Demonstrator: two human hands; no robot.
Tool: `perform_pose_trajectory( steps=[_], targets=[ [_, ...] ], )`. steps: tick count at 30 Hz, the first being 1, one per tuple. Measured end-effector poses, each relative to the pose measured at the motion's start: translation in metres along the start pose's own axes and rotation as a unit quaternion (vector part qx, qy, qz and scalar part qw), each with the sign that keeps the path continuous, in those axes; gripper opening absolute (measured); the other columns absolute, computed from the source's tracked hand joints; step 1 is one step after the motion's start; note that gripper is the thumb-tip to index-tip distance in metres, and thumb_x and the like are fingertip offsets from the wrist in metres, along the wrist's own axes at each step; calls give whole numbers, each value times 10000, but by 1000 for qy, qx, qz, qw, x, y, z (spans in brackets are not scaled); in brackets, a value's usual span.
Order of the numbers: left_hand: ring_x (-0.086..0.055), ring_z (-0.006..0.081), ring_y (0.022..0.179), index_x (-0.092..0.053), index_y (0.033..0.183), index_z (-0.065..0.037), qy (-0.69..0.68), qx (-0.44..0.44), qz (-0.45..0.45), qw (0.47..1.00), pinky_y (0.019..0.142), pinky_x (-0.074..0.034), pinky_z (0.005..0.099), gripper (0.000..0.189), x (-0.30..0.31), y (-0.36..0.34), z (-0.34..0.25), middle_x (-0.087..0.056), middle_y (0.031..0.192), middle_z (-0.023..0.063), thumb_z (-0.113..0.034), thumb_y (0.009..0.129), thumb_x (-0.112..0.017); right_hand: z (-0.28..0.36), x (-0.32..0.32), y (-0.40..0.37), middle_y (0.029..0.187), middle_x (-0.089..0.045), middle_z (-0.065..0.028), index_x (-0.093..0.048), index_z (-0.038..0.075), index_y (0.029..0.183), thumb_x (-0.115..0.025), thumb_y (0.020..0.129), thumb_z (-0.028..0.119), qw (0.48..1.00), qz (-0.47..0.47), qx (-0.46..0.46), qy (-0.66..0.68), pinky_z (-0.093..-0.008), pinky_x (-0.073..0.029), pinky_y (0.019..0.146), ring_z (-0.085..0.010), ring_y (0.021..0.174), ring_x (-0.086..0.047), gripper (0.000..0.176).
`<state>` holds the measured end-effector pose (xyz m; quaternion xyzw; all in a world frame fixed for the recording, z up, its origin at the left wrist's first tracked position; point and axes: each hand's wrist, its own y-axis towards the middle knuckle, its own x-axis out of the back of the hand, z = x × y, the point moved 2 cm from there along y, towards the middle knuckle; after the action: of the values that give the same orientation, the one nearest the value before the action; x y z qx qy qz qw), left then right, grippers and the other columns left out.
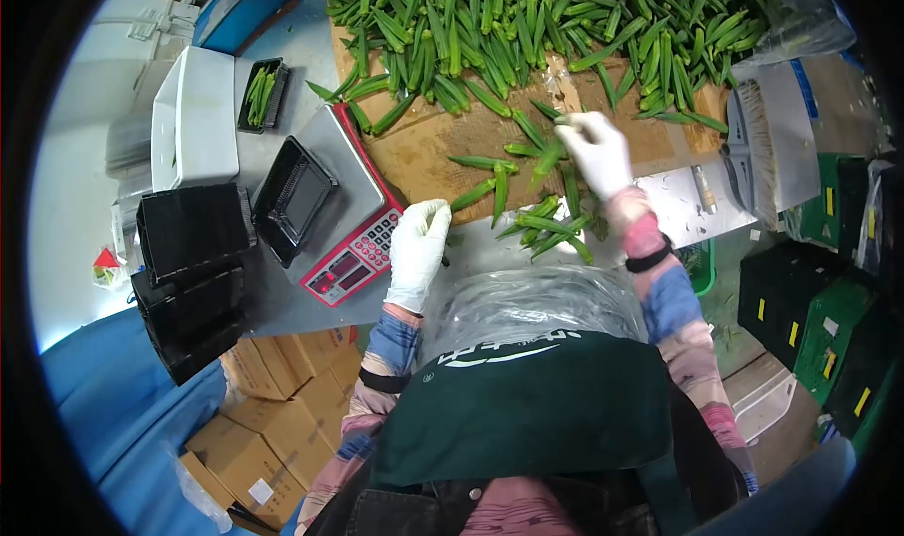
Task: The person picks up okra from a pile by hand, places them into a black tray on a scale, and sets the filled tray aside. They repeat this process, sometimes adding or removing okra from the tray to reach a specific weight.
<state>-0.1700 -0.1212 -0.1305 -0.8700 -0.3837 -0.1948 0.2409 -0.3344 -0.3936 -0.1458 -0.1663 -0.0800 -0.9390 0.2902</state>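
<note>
My right hand (601, 156), in a white glove, is closed on an okra pod (546, 163) that is blurred by motion. It hangs over the near part of the brown cardboard (414, 160). My left hand (417, 254), also gloved, rests beside the red-edged digital scale (354, 265). Its fingers are curled together, and what they hold, if anything, is hidden. The tip of a loose okra pod (473, 195) lies right by those fingertips. Between my hands, several okra pods (546, 224) lie in a small group at the metal table edge.
A large okra heap (499, 28) covers the back of the table. On the scale sits a black plastic tray (294, 202); another black tray (262, 96) with okra stands behind. Left are a white bin (195, 117) and stacked black trays (193, 235). A brush (753, 145) lies right.
</note>
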Motion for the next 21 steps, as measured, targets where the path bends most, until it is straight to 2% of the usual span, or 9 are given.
perform_pose_trajectory(
  steps=[2, 4, 7, 8, 13, 16, 17, 19, 21],
  targets=[
    [-657, 258, 1006, -710, 1085, -25, -19, 12, -4, 1000, 908, -504, 346, 250, -4, -3, -9, -704, 1036, 128, -214, 928, -666, 0, 66, -17, 943, -675, -63, -703, 16, 1047, -741, 871, 205, 999, 19, -7, -30, -274, -506, 761, -144, 826, -631, 261],
    [-658, 261, 999, -706, 1090, -42, 5, 0, -1, 1000, 892, -510, 347, 236, -8, -1, -19, -701, 1026, 120, -206, 926, -662, -13, 137, -51, 920, -686, -71, -712, -1, 1039, -728, 880, 180, 988, 104, -104, -48, -290, -508, 742, -152, 794, -628, 242],
    [-663, 191, 920, -722, 1034, -68, 141, -172, 34, 974, 848, -516, 308, 151, -27, -1, -43, -703, 980, 73, -169, 933, -672, -39, 208, -110, 915, -720, -107, -725, -9, 1041, -734, 878, 180, 952, 127, -197, -197, -302, -522, 780, -183, 818, -670, 250],
    [-663, 264, 906, -725, 994, -72, 113, -192, 61, 973, 841, -522, 350, 146, -40, -4, -50, -692, 954, 99, -161, 885, -691, -46, 218, -124, 915, -727, -116, -728, -5, 1046, -736, 876, 180, 951, 102, -188, -223, -304, -525, 789, -191, 827, -681, 252],
    [-598, 304, 1033, -663, 1080, -131, 272, -380, 206, 860, 864, -508, 393, 241, -106, -10, -59, -633, 1048, 86, -148, 839, -666, -62, 170, -127, 1025, -726, -153, -728, 34, 1096, -761, 834, 181, 972, -1, -136, -192, -347, -525, 874, -267, 952, -693, 302],
    [-600, 324, 998, -657, 1081, -120, 318, -344, 224, 854, 852, -510, 405, 268, -117, -1, -54, -616, 1009, 101, -125, 814, -676, -73, 113, -112, 1144, -680, -166, -678, 67, 1213, -763, 797, 168, 958, -9, -49, -282, -406, -497, 953, -330, 1064, -641, 437],
    [-619, 259, 922, -636, 1077, -82, 207, -376, 170, 887, 758, -510, 367, 238, -112, 0, -47, -620, 987, 78, -135, 849, -682, -71, 100, -110, 1137, -672, -156, -658, 62, 1242, -762, 787, 157, 942, -23, -28, -334, -413, -503, 938, -336, 1035, -641, 476],
    [-629, 195, 883, -629, 1099, -60, -42, -119, 298, 946, 738, -510, 330, 223, -100, 11, -43, -640, 1021, 56, -126, 891, -671, -86, 88, -104, 1116, -659, -144, -656, 63, 1248, -763, 788, 139, 932, -46, -9, -360, -407, -516, 906, -329, 993, -641, 479],
    [-638, 125, 902, -589, 1233, -33, -232, 84, 357, 901, 793, -524, 287, 297, -78, 13, -52, -657, 1150, 64, -152, 966, -641, -103, 93, -105, 1116, -658, -159, -670, 52, 1219, -752, 794, 145, 963, -25, -76, -257, -399, -510, 924, -323, 1006, -639, 443]
  ],
)
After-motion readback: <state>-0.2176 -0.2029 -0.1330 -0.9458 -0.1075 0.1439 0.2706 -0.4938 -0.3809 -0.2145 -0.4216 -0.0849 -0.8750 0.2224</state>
